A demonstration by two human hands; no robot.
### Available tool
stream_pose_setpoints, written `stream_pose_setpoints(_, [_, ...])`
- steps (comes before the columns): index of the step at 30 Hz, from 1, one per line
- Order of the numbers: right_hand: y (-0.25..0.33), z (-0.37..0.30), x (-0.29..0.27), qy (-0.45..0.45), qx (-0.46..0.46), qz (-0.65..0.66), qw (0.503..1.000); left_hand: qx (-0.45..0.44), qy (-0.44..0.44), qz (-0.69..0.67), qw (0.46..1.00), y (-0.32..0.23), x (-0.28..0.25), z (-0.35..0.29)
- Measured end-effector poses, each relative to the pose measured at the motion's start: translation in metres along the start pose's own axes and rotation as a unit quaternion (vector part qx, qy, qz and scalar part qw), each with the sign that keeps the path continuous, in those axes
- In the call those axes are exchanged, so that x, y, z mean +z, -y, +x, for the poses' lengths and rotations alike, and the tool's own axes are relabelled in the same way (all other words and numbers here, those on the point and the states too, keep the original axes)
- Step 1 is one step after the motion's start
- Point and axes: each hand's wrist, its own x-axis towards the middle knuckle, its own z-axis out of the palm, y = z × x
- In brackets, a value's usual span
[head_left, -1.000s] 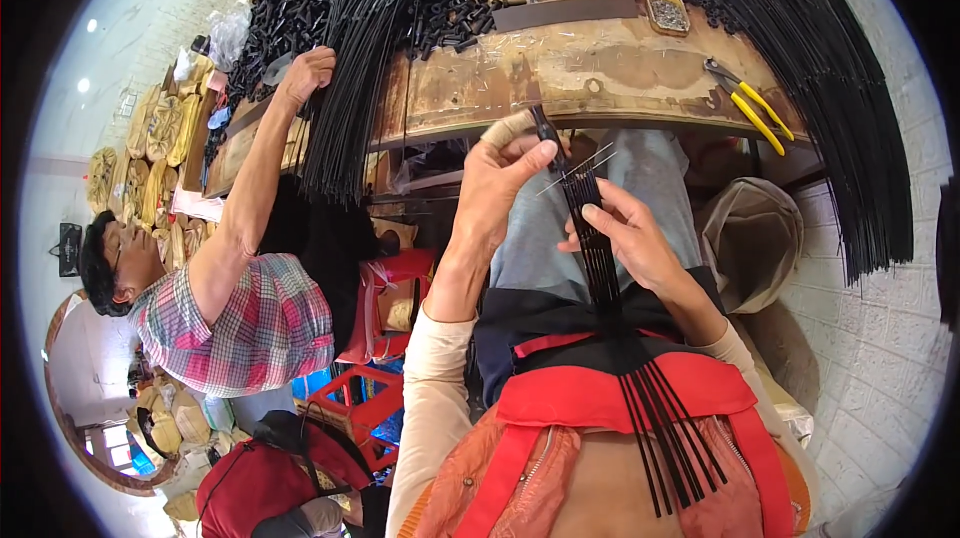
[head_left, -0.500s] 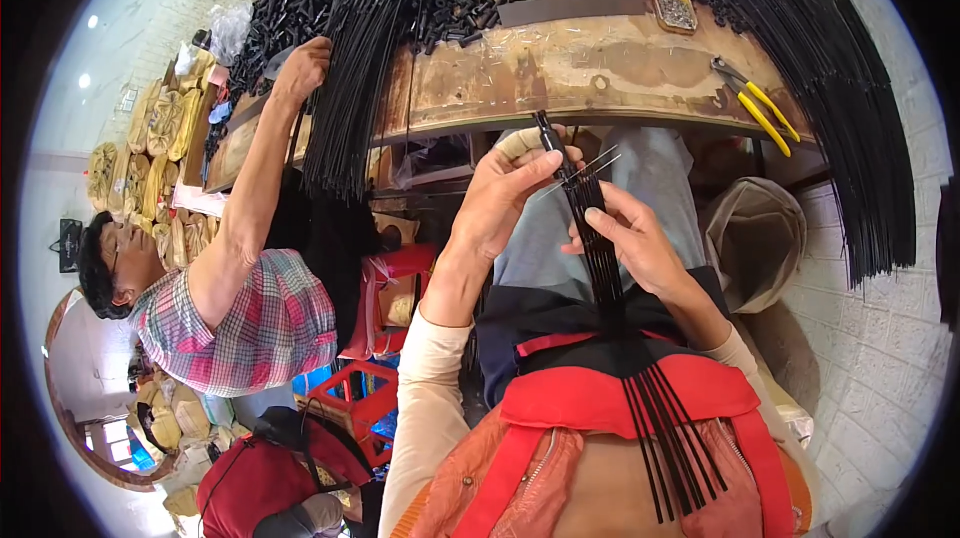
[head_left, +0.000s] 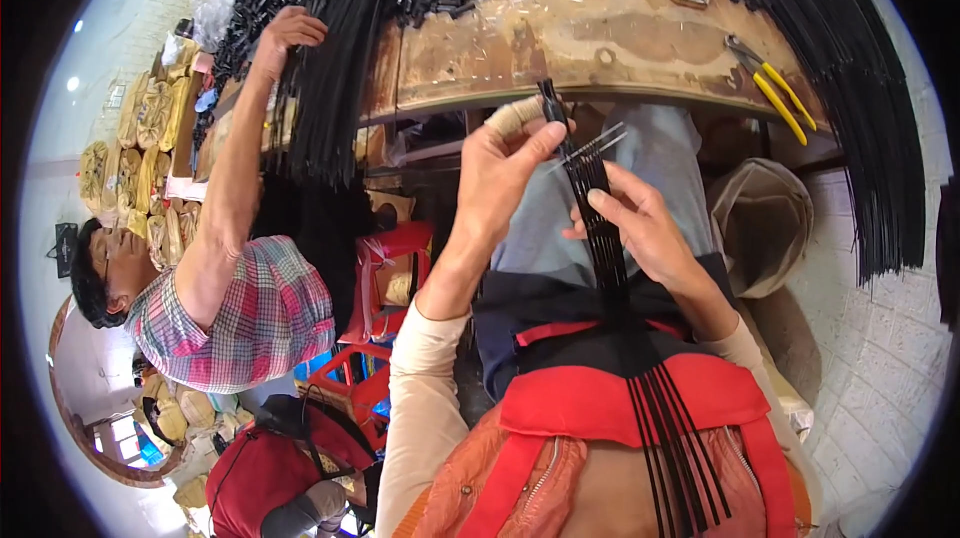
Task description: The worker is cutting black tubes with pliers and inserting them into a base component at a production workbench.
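Black rod bundle sat just off view centre toward 3 o'clock, over the lap, capped end pointing to 11. Left hand pinched the black cap; right hand pinched the rods lower down, thumb on top. 2 thin metal pins crossed near the cap. Workbench at 12, yellow-handled pliers on it at 2. Co-worker's hand at 11.

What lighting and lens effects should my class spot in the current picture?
All in the head view: corners go black; the front edge of the table bows upward; small bright spots glare at upper left; black rods almost vanish against dark clothing.
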Motion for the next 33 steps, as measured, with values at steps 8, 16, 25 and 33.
stream_pose_setpoints(8, [-0.004, 0.003, -0.006, 0.011, -0.001, 0.009, 1.000, -0.037, 0.074, -0.034, 0.996, 0.004, -0.008, 0.002])
stream_pose_setpoints(16, [-0.006, 0.003, -0.008, 0.013, 0.000, 0.023, 1.000, -0.062, 0.109, -0.105, 0.987, 0.011, -0.013, 0.001])
stream_pose_setpoints(25, [-0.006, 0.007, -0.005, 0.011, 0.002, -0.002, 1.000, -0.002, -0.009, -0.053, 0.999, 0.007, -0.002, -0.009])
stream_pose_setpoints(33, [-0.007, 0.011, -0.001, 0.026, 0.011, 0.001, 1.000, 0.020, -0.051, -0.057, 0.997, 0.008, -0.005, -0.020])
